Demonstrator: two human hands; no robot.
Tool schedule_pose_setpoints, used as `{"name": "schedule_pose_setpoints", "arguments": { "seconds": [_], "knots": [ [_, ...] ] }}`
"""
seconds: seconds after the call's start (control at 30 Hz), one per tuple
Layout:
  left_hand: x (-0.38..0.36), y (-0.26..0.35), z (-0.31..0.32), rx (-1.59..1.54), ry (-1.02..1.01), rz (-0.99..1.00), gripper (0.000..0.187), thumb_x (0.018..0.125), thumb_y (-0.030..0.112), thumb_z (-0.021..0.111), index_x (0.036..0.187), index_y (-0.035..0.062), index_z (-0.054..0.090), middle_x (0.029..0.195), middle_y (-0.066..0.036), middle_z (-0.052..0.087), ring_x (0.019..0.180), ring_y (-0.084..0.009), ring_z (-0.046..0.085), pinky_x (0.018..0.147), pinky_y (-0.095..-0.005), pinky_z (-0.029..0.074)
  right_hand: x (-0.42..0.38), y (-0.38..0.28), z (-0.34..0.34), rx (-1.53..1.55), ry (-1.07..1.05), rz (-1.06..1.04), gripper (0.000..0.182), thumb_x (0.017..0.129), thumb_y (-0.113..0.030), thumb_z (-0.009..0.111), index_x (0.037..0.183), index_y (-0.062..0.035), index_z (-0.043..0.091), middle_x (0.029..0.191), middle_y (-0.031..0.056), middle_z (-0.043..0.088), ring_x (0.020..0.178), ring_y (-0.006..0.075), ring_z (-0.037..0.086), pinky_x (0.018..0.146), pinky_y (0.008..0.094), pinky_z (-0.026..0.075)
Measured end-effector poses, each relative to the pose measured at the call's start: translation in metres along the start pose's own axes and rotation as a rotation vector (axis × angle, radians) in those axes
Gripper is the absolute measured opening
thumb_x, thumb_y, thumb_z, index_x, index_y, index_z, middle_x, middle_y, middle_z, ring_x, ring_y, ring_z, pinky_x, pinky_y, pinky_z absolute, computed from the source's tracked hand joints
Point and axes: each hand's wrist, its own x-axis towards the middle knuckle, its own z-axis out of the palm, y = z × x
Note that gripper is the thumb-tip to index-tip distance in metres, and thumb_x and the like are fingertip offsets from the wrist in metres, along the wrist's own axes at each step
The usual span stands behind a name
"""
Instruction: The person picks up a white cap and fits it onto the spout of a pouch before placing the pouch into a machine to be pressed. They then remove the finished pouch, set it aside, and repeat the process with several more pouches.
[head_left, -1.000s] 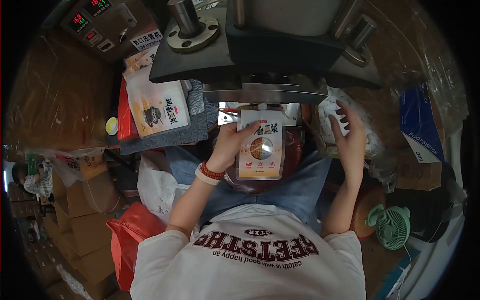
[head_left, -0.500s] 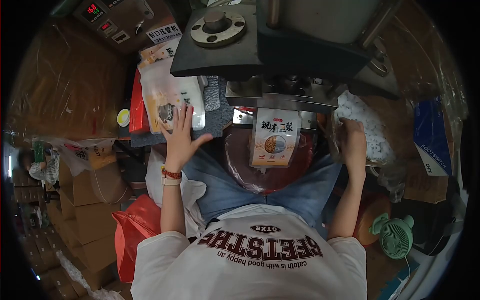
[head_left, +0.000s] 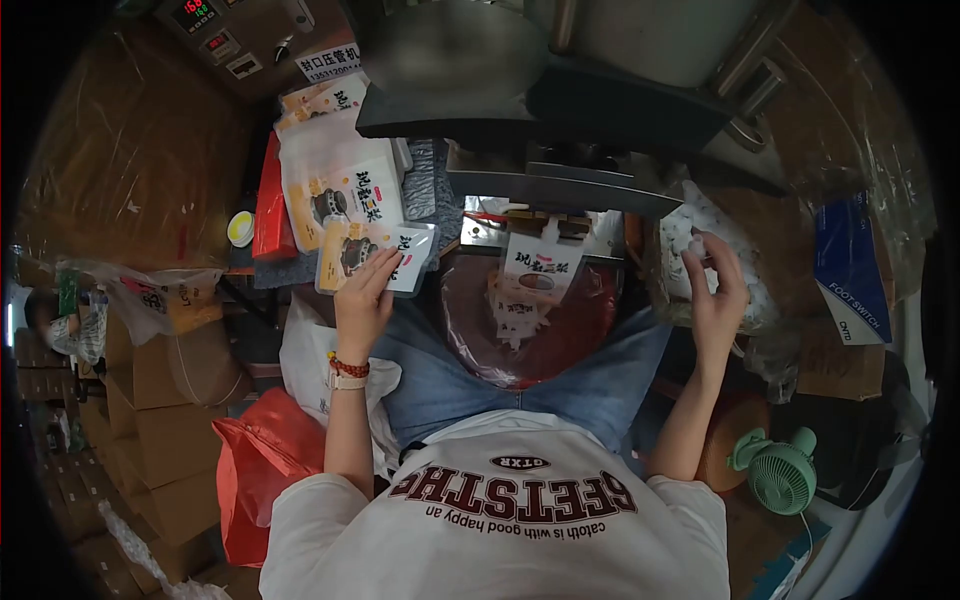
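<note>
My left hand (head_left: 364, 298) has its fingers over a printed plastic pouch (head_left: 341, 255), drawn partly off the pouch stack (head_left: 318, 165); the thumb is hidden. On the other side my right hand (head_left: 722, 284) pinches a small white plastic spout (head_left: 697, 246) above a heap of similar white pieces (head_left: 742, 240). Between the hands, another pouch (head_left: 543, 268) with a white spout (head_left: 551, 229) at its top hangs tilted at the press's metal jaws (head_left: 484, 228). Below it, more pouches (head_left: 516, 322) lie on a plastic-covered round surface (head_left: 468, 340).
The dark press head (head_left: 560, 110) overhangs the work area. A control box (head_left: 240, 45) stands back left, near a red box (head_left: 270, 215) and a yellow-and-white round container (head_left: 240, 229). At right are a blue-and-white carton (head_left: 850, 265) and a green fan (head_left: 781, 475).
My left hand has closed on a pouch and pulled it toward me. My right hand has lifted a spout. The middle pouch has tipped, exposing its spout and pouches beneath.
</note>
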Motion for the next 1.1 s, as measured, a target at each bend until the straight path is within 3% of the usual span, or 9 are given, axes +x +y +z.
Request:
{"name": "schedule_pose_setpoints", "arguments": {
  "seconds": [0.13, 0.23, 0.33, 0.43, 0.57, 0.63, 0.8, 0.87, 1.1],
  "knots": [
    [0.000, 0.033, -0.006, -0.320, 0.073, -0.187, 0.039, 0.071, -0.007, 0.056, 0.105, 0.0057, 0.069, 0.104, -0.010, 0.070, 0.100, -0.0256, 0.067, 0.086, -0.0309, 0.052, -0.032, -0.054, 0.001, 0.699, -0.115, 0.005, 0.024, 0.079, 0.002, 0.070, 0.103, 0.0035, 0.067, 0.095, 0.0032, 0.055, 0.080, 0.0124, 0.051, 0.073, 0.0236, 0.043],
    [0.007, 0.076, -0.007, -0.349, 0.132, -0.006, 0.035, 0.068, -0.006, 0.054, 0.097, 0.0037, 0.071, 0.100, -0.009, 0.071, 0.100, -0.0263, 0.067, 0.086, -0.0321, 0.052, -0.045, -0.077, 0.023, 0.866, -0.261, -0.076, 0.023, 0.079, 0.001, 0.070, 0.102, 0.0014, 0.067, 0.097, 0.0074, 0.060, 0.082, 0.0154, 0.056, 0.073, 0.0251, 0.044],
    [0.013, 0.109, -0.010, -0.369, 0.102, 0.056, 0.035, 0.067, -0.006, 0.055, 0.096, 0.0039, 0.071, 0.099, -0.008, 0.071, 0.101, -0.0260, 0.067, 0.085, -0.0331, 0.052, -0.046, -0.081, 0.047, 0.499, -0.274, -0.423, 0.031, 0.072, -0.003, 0.074, 0.102, -0.0029, 0.067, 0.097, 0.0093, 0.064, 0.087, 0.0265, 0.059, 0.082, 0.0336, 0.045],
    [0.019, 0.120, -0.018, -0.372, 0.048, 0.146, 0.033, 0.069, -0.004, 0.057, 0.097, 0.0045, 0.070, 0.099, -0.009, 0.071, 0.097, -0.0257, 0.068, 0.081, -0.0328, 0.054, -0.040, -0.083, 0.033, 0.448, -0.307, -0.540, 0.034, 0.071, -0.006, 0.075, 0.104, -0.0036, 0.068, 0.101, 0.0089, 0.064, 0.095, 0.0256, 0.058, 0.087, 0.0354, 0.043],
    [0.019, 0.129, -0.003, -0.699, -0.114, 0.116, 0.019, 0.076, -0.002, 0.062, 0.093, -0.0009, 0.069, 0.090, -0.013, 0.071, 0.081, -0.0209, 0.071, 0.071, -0.0296, 0.054, -0.040, -0.073, 0.036, 0.661, -0.368, -0.349, 0.040, 0.071, -0.009, 0.076, 0.110, -0.0046, 0.066, 0.103, 0.0082, 0.064, 0.099, 0.0254, 0.056, 0.089, 0.0363, 0.042],
    [0.008, 0.113, 0.032, -0.635, -0.603, -0.320, 0.013, 0.085, 0.009, 0.068, 0.088, -0.0040, 0.069, 0.081, -0.010, 0.071, 0.070, -0.0093, 0.066, 0.063, -0.0244, 0.053, -0.040, -0.065, 0.041, 0.295, -0.205, -0.225, 0.045, 0.072, -0.011, 0.076, 0.115, -0.0049, 0.063, 0.103, 0.0089, 0.063, 0.098, 0.0252, 0.056, 0.090, 0.0355, 0.042],
    [0.043, 0.131, 0.058, -1.435, -0.375, -0.793, 0.020, 0.089, 0.015, 0.067, 0.092, -0.0049, 0.068, 0.087, -0.008, 0.070, 0.072, -0.0103, 0.065, 0.063, -0.0245, 0.053, -0.017, -0.026, -0.006, 0.093, -0.041, -0.043, 0.038, 0.080, -0.010, 0.070, 0.116, -0.0022, 0.061, 0.107, 0.0105, 0.062, 0.101, 0.0226, 0.057, 0.085, 0.0324, 0.045],
    [0.060, 0.124, 0.067, -1.559, -0.391, -0.814, 0.020, 0.090, 0.013, 0.066, 0.099, -0.0043, 0.067, 0.092, -0.011, 0.070, 0.076, -0.0123, 0.067, 0.065, -0.0254, 0.055, -0.002, -0.011, -0.009, -0.492, -0.001, -0.161, 0.033, 0.080, -0.010, 0.068, 0.113, -0.0031, 0.063, 0.105, 0.0116, 0.062, 0.094, 0.0278, 0.057, 0.082, 0.0361, 0.046],
    [0.067, 0.119, 0.072, -1.543, -0.433, -0.868, 0.024, 0.089, 0.015, 0.067, 0.101, -0.0057, 0.066, 0.096, -0.011, 0.069, 0.081, -0.0117, 0.066, 0.070, -0.0254, 0.053, 0.005, 0.030, 0.020, -0.512, -0.242, -0.109, 0.022, 0.081, -0.008, 0.061, 0.102, -0.0021, 0.062, 0.104, 0.0151, 0.061, 0.095, 0.0346, 0.059, 0.078, 0.0425, 0.049]
  ]
}}
